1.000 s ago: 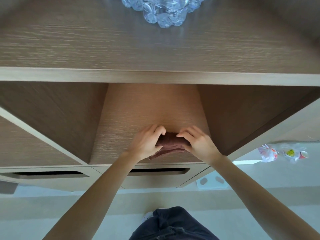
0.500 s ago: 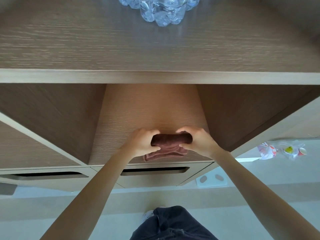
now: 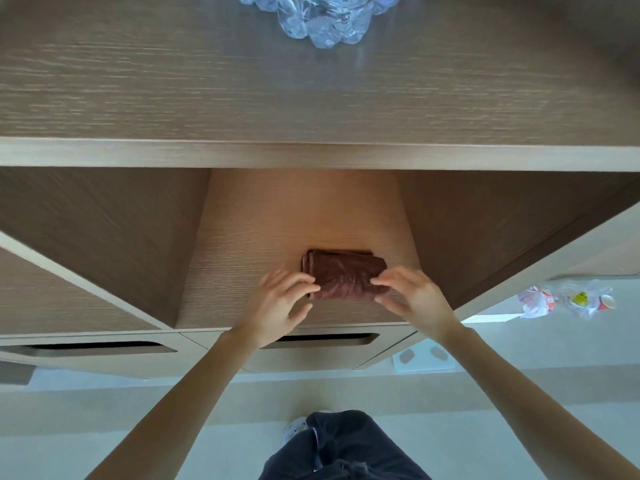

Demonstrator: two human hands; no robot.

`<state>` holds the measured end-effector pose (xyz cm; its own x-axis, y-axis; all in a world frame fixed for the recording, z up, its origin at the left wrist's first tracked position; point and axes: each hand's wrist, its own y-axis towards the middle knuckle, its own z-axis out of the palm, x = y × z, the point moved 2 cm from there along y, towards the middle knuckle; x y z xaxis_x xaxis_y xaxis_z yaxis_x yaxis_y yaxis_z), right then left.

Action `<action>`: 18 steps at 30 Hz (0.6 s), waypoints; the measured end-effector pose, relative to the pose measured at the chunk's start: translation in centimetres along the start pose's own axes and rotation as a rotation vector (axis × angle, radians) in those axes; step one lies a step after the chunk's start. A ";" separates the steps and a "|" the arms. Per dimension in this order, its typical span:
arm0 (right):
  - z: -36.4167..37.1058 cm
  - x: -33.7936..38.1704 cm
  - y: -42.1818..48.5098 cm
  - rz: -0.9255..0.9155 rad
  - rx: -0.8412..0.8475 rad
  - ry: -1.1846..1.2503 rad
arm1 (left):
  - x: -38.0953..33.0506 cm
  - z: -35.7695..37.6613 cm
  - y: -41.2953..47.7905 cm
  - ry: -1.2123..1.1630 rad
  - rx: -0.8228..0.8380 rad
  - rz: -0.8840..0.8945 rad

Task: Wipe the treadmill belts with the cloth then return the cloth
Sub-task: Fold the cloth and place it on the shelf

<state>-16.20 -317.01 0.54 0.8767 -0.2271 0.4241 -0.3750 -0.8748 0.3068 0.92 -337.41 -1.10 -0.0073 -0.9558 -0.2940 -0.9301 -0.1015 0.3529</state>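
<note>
A folded dark brown cloth [image 3: 343, 274] lies flat on the floor of the open wooden cubby [image 3: 277, 223], near its front. My left hand [image 3: 280, 303] is at the cloth's left end, fingers loosely spread, fingertips just at its edge. My right hand [image 3: 412, 294] is at the cloth's right end, fingers relaxed, fingertips touching or just off the fabric. Neither hand grips the cloth. No treadmill is in view.
The cabinet top [image 3: 173, 81] carries clear plastic bottles [image 3: 322, 19] at the far edge. Drawer fronts with slot handles [image 3: 97, 346] sit below the cubby. On the floor to the right lie a plastic bag of rubbish [image 3: 568, 299] and a white scale [image 3: 424, 358].
Both hands held the rolled cloth a moment ago. The cloth now lies folded deeper in the cubby, and both hands have let go and drawn back slightly.
</note>
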 end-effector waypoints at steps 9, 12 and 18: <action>1.9 0.0 5.5 0.373 0.525 -0.062 | 0.4 2.7 4.9 0.110 0.429 -0.165; 2.3 0.3 4.0 0.353 0.522 -0.033 | 1.0 3.0 3.6 0.143 0.415 -0.118; 2.3 0.7 1.8 0.189 0.267 -0.134 | 1.4 2.7 2.4 0.099 0.311 -0.034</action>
<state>-15.56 -319.73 -0.59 0.8375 -0.4343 0.3316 -0.4579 -0.8890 -0.0076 -2.35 -338.22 -3.06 0.0474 -0.9770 -0.2080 -0.9969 -0.0593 0.0517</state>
